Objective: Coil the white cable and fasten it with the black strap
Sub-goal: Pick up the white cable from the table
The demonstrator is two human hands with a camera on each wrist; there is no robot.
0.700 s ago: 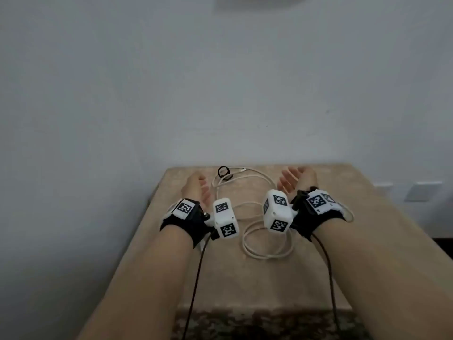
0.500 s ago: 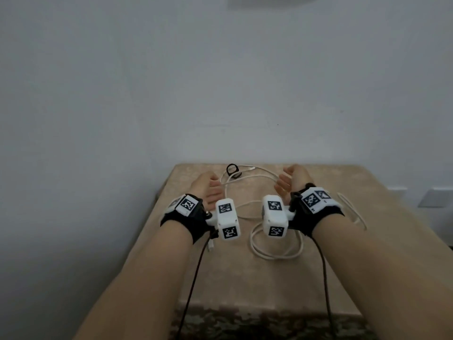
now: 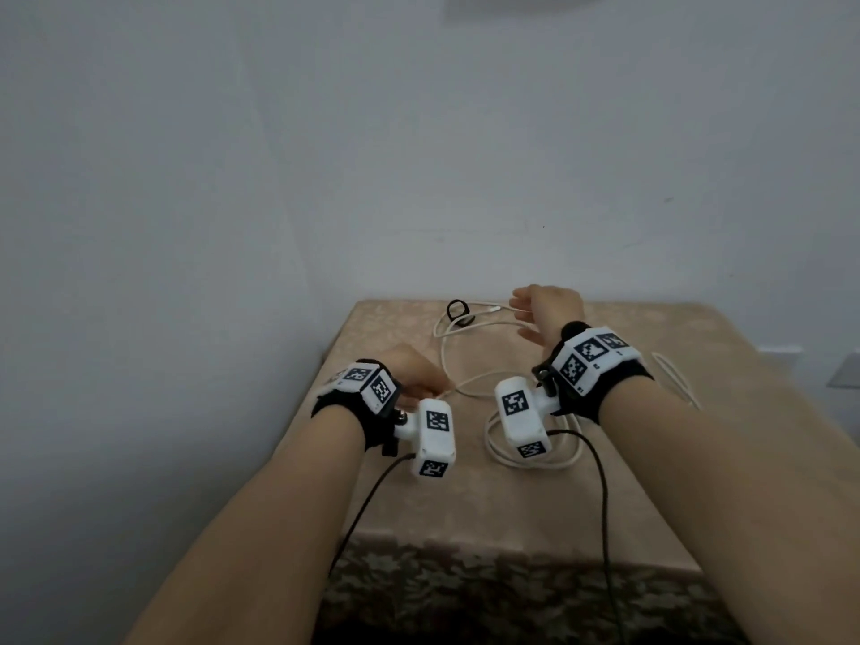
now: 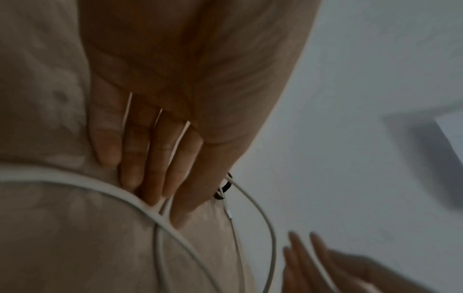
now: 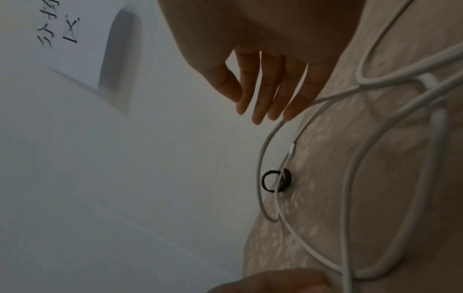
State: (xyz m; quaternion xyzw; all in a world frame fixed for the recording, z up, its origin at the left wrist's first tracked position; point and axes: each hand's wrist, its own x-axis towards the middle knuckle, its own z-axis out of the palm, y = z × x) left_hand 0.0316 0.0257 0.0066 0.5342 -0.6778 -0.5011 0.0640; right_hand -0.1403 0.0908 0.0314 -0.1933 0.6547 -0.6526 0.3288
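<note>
The white cable (image 3: pixel 443 360) lies in loose loops on the beige table (image 3: pixel 512 505). The black strap (image 3: pixel 458 311) is looped on it at the far edge. My left hand (image 3: pixel 419 379) lies low on the table's left side. In the left wrist view its straight fingers (image 4: pixel 155 158) rest on the cloth, their tips touching the cable (image 4: pixel 82 179). My right hand (image 3: pixel 544 309) hovers over the far end of the cable. In the right wrist view its fingers (image 5: pixel 263 89) are straight and hold nothing, just above a cable loop (image 5: pixel 261 158) and short of the strap (image 5: pixel 275 181).
A white wall stands right behind the table's far edge, with a paper sign (image 5: pixel 75 49) on it. More cable loops (image 3: pixel 507 463) lie under my right wrist, and a strand (image 3: pixel 675 379) trails to the right edge. A wall socket (image 3: pixel 842 374) is at far right.
My left hand has drawn back toward me and come down onto the cable. My right hand has reached forward and up toward the cable's far end by the strap.
</note>
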